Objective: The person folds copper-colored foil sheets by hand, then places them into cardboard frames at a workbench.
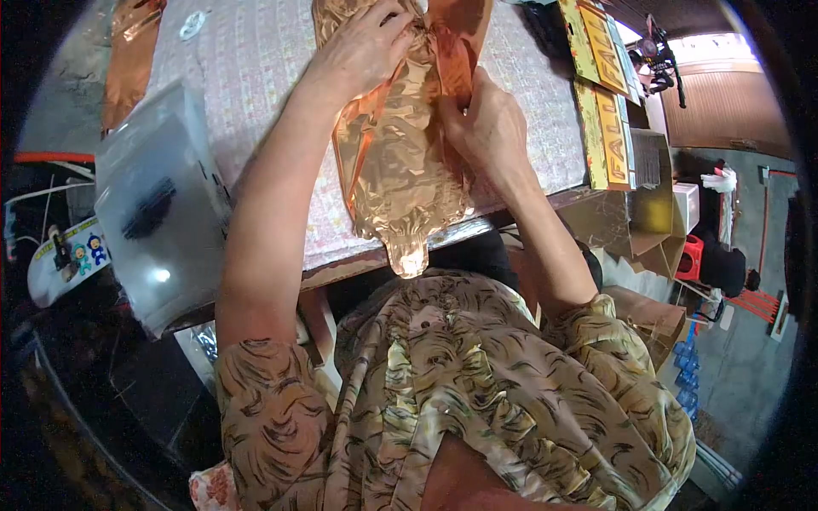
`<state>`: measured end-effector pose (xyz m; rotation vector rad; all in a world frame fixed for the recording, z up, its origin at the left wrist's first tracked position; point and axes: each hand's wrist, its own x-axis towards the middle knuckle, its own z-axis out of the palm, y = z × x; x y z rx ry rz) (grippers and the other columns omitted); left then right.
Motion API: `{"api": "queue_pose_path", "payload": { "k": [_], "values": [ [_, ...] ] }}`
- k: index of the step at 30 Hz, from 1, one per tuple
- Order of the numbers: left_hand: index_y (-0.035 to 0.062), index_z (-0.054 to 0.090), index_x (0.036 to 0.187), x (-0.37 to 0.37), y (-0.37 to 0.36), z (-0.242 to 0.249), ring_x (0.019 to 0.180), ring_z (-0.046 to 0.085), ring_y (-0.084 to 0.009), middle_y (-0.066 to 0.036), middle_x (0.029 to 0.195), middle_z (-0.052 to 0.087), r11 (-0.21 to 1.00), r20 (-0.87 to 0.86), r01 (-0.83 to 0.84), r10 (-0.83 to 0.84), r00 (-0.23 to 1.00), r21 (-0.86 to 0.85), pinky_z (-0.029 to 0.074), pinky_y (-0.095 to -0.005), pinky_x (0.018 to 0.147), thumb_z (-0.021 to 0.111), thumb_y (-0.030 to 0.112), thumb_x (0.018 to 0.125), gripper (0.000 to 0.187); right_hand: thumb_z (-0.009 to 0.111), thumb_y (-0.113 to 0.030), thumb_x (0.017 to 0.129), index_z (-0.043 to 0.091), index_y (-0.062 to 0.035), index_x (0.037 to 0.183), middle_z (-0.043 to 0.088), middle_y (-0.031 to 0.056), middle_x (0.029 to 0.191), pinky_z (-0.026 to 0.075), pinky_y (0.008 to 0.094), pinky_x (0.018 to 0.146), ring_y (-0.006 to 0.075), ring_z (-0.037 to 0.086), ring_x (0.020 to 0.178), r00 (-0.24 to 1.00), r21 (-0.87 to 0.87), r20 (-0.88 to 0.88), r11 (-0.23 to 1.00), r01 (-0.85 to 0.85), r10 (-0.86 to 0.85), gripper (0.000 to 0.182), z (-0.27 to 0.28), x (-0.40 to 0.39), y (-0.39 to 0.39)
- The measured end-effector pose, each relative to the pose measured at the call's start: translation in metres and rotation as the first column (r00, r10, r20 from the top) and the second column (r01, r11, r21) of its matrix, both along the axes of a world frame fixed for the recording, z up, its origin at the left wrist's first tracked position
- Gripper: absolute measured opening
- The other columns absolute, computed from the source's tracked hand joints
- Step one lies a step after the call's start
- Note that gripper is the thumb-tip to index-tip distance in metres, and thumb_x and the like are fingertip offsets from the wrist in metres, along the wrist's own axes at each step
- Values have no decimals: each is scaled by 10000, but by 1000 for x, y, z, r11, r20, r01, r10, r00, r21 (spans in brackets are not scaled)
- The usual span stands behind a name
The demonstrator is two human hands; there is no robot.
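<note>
A shiny copper-coloured foil piece (400, 153) lies on the patterned table covering (256, 94), its narrow tab hanging over the front edge. My left hand (365, 47) rests on the upper left part of the foil, fingers bent around a fold near the top. On the foil's right side, my right hand (487, 119) pinches a raised orange-copper flap (454, 64) between thumb and fingers. The far end of the foil runs out of view at the top.
Another copper foil strip (132, 64) lies at the back left. A clear plastic sheet or bag (158, 204) covers the left front corner. Yellow boxes marked FALL (612, 140) stand along the right edge, beside open cardboard boxes (639, 221).
</note>
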<state>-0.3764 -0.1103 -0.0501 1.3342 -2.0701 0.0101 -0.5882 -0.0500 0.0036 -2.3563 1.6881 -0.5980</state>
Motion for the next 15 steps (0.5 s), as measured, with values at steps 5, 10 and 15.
{"api": "queue_pose_path", "payload": {
  "k": [5, 10, 15],
  "values": [
    [-28, 616, 1300, -2, 9, 30, 1223, 564, -378, -206, 1278, 590, 993, -80, 60, -51, 995, 106, 455, -446, 1074, 582, 191, 1000, 373, 730, -215, 872, 614, 19, 1054, 709, 252, 788, 548, 524, 703, 468, 694, 764, 999, 18, 37, 1000, 11, -11, 318, -4, -3, 2],
    [75, 628, 1343, -1, 0, -2, 1252, 588, -345, -107, 1382, 575, 999, -29, -23, 23, 999, 23, 494, -441, 1070, 576, 268, 1045, 359, 745, -172, 852, 573, 25, 1218, 653, 241, 987, 544, 475, 828, 429, 667, 975, 995, -103, 19, 990, -94, 96, 450, 9, 2, -6],
    [40, 623, 1336, 1, -4, -1, 1271, 575, -356, -119, 1404, 567, 1000, -14, 12, -12, 1000, 10, 490, -449, 1072, 595, 189, 1005, 364, 694, -69, 875, 543, 12, 1379, 618, 220, 1037, 535, 455, 862, 401, 643, 1019, 961, -186, 175, 966, -180, 213, 532, 8, 14, -19]
  ]
}}
